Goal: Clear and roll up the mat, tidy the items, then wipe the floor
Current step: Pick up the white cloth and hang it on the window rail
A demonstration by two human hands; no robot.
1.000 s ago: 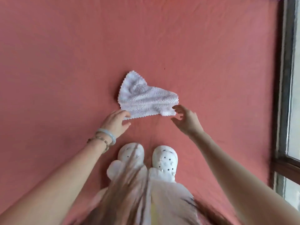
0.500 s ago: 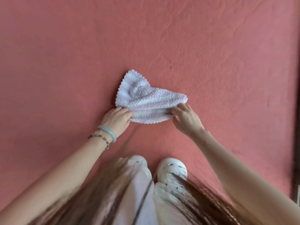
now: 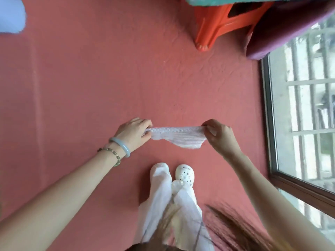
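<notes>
Head view, cloth (image 3: pixel 179 137): white, stretching between both hands just beyond the white shoes (image 3: pixel 184 173), its near edge sagging.
Left hand (image 3: pixel 133 132): fingers are curling round the cloth's left end; a pale bangle (image 3: pixel 120 146) is sitting at the wrist.
Right hand (image 3: pixel 220 135): thumb and fingers are pinching the right end.
Floor (image 3: pixel 90 78): red, lying open to the left and far of the hands.
Edges: an orange stool (image 3: pixel 215 24) is standing far right; a window frame (image 3: pixel 268 124) is running along the right side.
</notes>
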